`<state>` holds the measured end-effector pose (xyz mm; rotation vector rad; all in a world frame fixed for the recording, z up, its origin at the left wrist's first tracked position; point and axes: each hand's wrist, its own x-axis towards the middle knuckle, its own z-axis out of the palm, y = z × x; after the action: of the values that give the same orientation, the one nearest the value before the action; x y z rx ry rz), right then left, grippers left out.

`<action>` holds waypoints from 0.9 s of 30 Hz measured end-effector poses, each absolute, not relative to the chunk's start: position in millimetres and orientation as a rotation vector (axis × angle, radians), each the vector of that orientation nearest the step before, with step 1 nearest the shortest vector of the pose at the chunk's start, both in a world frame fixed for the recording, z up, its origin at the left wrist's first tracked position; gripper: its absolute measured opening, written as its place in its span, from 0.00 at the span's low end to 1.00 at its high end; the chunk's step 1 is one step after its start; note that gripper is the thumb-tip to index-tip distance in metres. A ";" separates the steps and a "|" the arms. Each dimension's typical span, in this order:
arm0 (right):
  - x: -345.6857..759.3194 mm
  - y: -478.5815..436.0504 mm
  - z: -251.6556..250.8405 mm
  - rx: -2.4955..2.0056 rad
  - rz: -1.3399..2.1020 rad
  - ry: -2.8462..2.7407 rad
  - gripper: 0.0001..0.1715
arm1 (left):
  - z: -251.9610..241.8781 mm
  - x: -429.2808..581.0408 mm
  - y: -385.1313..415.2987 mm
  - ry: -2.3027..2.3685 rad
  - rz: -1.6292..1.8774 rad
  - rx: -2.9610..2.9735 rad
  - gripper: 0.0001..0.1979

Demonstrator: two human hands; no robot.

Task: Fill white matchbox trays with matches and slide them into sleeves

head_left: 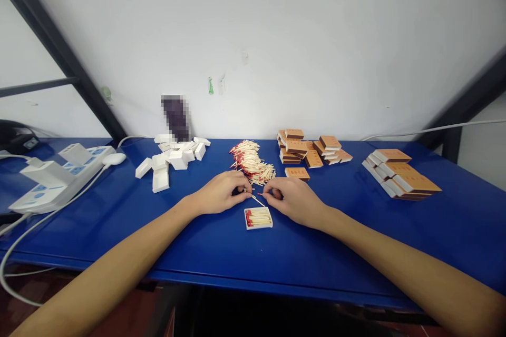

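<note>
My left hand (225,192) is closed in a pinch, with thin matchsticks (258,200) poking out from its fingertips. Opposite it, my right hand (291,200) pinches a match whose red head (259,194) shows left of the fingers. Just in front of both hands lies a small white matchbox tray (246,225) holding a layer of matches (259,216), red heads to the left. Behind the hands spreads a loose heap of matches (251,160). The palms and some fingers are hidden.
White matchbox trays (178,160) lie jumbled at the back left. Orange matchbox covers (296,146) are piled at the back right, with a neat stack of matchboxes (403,172) farther right. A power strip (59,189) with cables occupies the left side of the blue table (221,253).
</note>
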<state>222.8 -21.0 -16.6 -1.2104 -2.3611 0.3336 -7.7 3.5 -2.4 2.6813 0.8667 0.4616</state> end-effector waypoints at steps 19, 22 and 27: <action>228.3 -24.2 -15.0 -1.079 0.380 -2.354 0.09 | 4.9 -12.9 1.1 0.993 0.452 2.804 0.13; 227.7 -24.4 -15.5 -1.069 0.372 -2.361 0.08 | 2.6 -11.4 2.4 0.962 0.456 2.819 0.13; 226.5 -22.9 -15.5 -1.036 0.360 -2.357 0.07 | 2.8 -9.6 3.0 0.970 0.439 2.834 0.11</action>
<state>226.5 -22.9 -15.5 -1.0357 -2.3570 0.3604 -9.6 3.0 2.8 2.8337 0.9703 0.4390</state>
